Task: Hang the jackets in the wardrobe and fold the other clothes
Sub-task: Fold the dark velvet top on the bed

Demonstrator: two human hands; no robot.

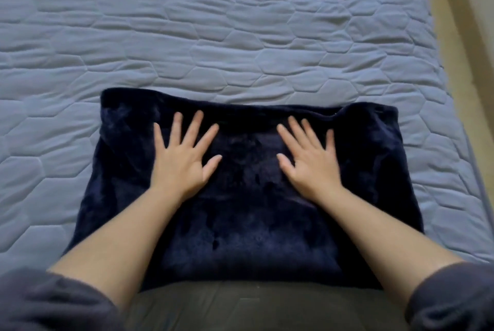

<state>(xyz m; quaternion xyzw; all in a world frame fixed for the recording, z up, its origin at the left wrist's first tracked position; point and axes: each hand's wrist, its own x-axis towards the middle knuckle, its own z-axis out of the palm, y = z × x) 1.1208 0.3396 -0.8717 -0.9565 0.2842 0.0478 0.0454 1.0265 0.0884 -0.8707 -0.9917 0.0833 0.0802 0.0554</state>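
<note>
Nearest the camera, a folded navy fleece garment (pixel 240 197) is laid on the quilted blue bedcover (pixel 213 36), at its near edge. Upon the garment the left hand (pixel 181 167) and right hand (pixel 312 167) are pressed flat, fingers spread. Softness, plushness and lightness are judged likely; its side edges are best gripped.

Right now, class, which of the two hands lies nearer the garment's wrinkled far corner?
The right hand: the navy garment puckers at its far right corner, while the left hand rests on the smoother side.
</note>
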